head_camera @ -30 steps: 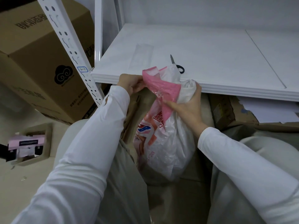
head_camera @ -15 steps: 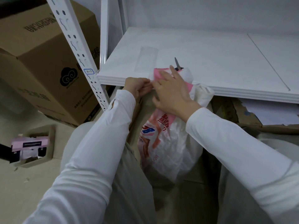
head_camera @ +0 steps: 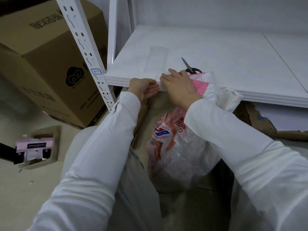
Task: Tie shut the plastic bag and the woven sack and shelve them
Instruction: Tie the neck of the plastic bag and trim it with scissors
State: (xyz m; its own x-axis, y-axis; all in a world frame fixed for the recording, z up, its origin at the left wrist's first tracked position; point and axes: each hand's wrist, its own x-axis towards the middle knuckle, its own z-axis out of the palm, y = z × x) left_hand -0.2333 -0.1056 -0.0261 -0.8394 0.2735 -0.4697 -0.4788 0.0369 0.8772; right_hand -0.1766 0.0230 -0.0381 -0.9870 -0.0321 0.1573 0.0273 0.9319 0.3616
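**A:** Where is the woven sack (head_camera: 183, 155) sitting?

**B:** It is standing upright on the floor between the person's knees, just in front of the white shelf (head_camera: 216, 55). Its pink-banded top is reaching up to the shelf's front edge and lying against it.

**A:** What is the right grip (head_camera: 180, 85) doing?

**B:** It is lying flat over that pink top. The fingers (head_camera: 166, 77) are stretching out nearly straight across the shelf's edge and pointing towards the other hand. They are pressing on the sack rather than curling round it.

**A:** And the left grip (head_camera: 143, 88)?

**B:** It is sitting just beside the right one, under the shelf's front edge, with its fingers curling in. I cannot tell whether it is pinching any of the sack, because the fold of the hand is hiding that.

**A:** Is anything lying on the shelf?

**B:** Scissors (head_camera: 191, 69) are lying there just behind the right grip, blades pointing away from the person.

**A:** What is showing to the left?

**B:** A slotted white upright (head_camera: 83, 47) is rising at the shelf's corner. A large cardboard box (head_camera: 50, 64) is sitting behind it, and a small open carton (head_camera: 50, 147) is resting on the floor, well apart from the sack.
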